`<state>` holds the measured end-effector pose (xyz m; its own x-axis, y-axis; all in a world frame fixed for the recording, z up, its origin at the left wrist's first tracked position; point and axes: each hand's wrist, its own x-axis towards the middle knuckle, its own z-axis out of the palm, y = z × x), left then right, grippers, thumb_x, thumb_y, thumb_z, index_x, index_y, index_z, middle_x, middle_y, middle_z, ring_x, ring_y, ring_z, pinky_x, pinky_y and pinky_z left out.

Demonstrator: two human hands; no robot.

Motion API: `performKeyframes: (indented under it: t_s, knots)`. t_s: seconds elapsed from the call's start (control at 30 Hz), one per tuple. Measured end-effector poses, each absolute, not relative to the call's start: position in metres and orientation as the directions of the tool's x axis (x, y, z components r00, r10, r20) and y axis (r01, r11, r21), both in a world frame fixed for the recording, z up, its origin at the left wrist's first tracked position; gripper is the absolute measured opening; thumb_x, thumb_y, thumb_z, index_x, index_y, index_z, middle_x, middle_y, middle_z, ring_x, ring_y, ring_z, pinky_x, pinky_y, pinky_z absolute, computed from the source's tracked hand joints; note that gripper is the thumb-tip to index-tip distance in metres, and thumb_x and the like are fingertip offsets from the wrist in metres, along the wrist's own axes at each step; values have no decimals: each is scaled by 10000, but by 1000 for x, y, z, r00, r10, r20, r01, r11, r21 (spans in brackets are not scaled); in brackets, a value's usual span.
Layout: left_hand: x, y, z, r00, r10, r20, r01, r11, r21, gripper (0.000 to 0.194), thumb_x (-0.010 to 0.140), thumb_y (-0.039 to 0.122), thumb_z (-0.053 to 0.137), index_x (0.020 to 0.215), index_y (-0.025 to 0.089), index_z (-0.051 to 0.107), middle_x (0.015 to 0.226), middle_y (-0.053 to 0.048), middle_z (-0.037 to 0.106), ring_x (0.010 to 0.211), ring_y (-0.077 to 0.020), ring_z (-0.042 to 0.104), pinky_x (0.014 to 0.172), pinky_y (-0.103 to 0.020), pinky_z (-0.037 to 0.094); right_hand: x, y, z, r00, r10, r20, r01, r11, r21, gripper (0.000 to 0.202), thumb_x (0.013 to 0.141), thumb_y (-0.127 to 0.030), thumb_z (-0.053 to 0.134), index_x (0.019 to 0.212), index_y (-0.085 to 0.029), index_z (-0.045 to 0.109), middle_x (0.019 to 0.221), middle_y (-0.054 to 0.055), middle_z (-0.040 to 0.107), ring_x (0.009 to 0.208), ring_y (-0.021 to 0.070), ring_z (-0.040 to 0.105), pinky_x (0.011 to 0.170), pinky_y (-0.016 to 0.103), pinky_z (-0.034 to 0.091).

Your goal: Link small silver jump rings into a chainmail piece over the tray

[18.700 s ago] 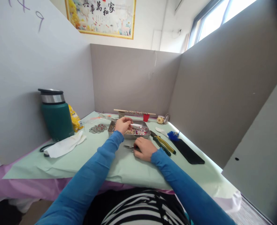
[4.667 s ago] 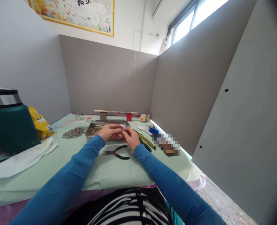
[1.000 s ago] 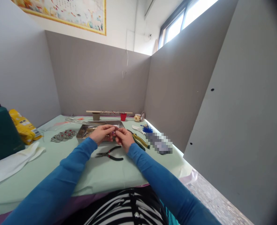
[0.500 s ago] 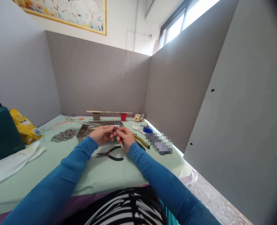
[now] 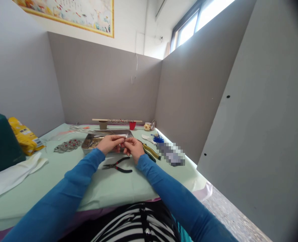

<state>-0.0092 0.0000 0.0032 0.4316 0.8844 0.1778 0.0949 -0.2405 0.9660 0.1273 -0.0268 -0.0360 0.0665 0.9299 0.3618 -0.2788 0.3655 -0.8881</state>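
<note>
My left hand (image 5: 110, 144) and my right hand (image 5: 134, 148) meet over the front edge of a metal tray (image 5: 84, 148). Both are closed in a pinch, fingertips nearly touching. Whatever lies between them is tiny and mostly covered by the fingers; I cannot make out its kind. Small gold-coloured pieces (image 5: 95, 142) lie in the tray. Just below the hands, black-handled pliers (image 5: 116, 165) rest on the cloth with their handles spread. Beside my right hand is a second pair of pliers with yellow and green handles (image 5: 151, 152), partly hidden by that hand.
A heap of silvery chain with red beads (image 5: 68, 146) lies left of the tray. Behind stand a brown pot (image 5: 103, 125) and a red pot (image 5: 132, 126) under a beaded stick (image 5: 118, 120). A yellow packet (image 5: 25, 136) and green container (image 5: 4, 141) stand left; a blue tassel (image 5: 157, 138) lies right.
The fingers have shifted slightly around the small piece, and the fingertips have turned a little. The pliers and tray stay where they were; the whole view has moved very slightly.
</note>
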Motion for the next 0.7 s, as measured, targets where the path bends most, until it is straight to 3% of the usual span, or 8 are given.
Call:
performKeyframes:
  t_s: [0.27,0.4,0.57,0.7]
  knots:
    - [-10,1,5,443,888,125,199,-233,952,433,624,464,676,835,86,661,512,-14,563,473,-119,524,496,-248,441,125,-30,-36,69,911,406,-87,411,-908,196,717,-305,570,869,-206,497,608,-42,633,360,83,515,298,163,317]
    - [-10,4,4,441,890,114,258,-248,934,410,619,453,676,812,92,655,518,-35,598,494,-144,563,530,-270,476,126,-32,-35,108,912,397,19,397,-918,145,766,-329,514,834,-201,519,497,-73,556,290,69,427,298,180,317]
    - [-9,0,5,505,860,78,214,-212,953,379,548,380,743,798,107,661,703,-59,673,578,-140,605,606,-276,511,126,-33,-33,148,896,419,18,421,-907,138,755,-332,531,744,-195,514,486,-82,506,309,58,391,314,186,312]
    - [-8,-3,6,469,881,69,142,-152,978,357,521,349,769,751,102,654,722,-79,680,575,-144,611,608,-291,519,126,-29,-35,164,893,419,-48,432,-901,140,726,-328,551,722,-194,510,502,-75,519,323,59,404,326,190,309]
